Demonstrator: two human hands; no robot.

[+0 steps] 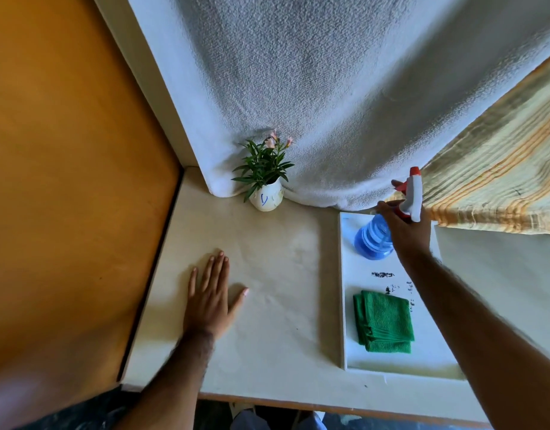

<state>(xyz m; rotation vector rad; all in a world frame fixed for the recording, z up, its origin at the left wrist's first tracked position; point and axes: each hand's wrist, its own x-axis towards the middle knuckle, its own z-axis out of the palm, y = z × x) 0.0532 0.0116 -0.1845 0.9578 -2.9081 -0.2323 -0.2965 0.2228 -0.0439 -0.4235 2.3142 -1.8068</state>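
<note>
My right hand (pixel 405 226) grips the neck of a blue spray bottle (pixel 371 238) with a white and red trigger head, at the far end of a white tray (pixel 345 305). The bottle's base is at the tray surface, tilted toward me. A folded green cloth (pixel 383 321) lies on the near part of the tray, beside dark smudges (pixel 383 274). My left hand (pixel 210 296) rests flat on the pale table (pixel 276 274), fingers straight and spread. A small white vase with a green plant and pink flowers (pixel 266 178) stands at the back of the table.
A white towel (pixel 314 88) hangs behind the table, and a striped yellow cloth (pixel 500 169) hangs at the right. An orange-brown wall (pixel 66 181) borders the table's left side. The table's near edge runs along the bottom.
</note>
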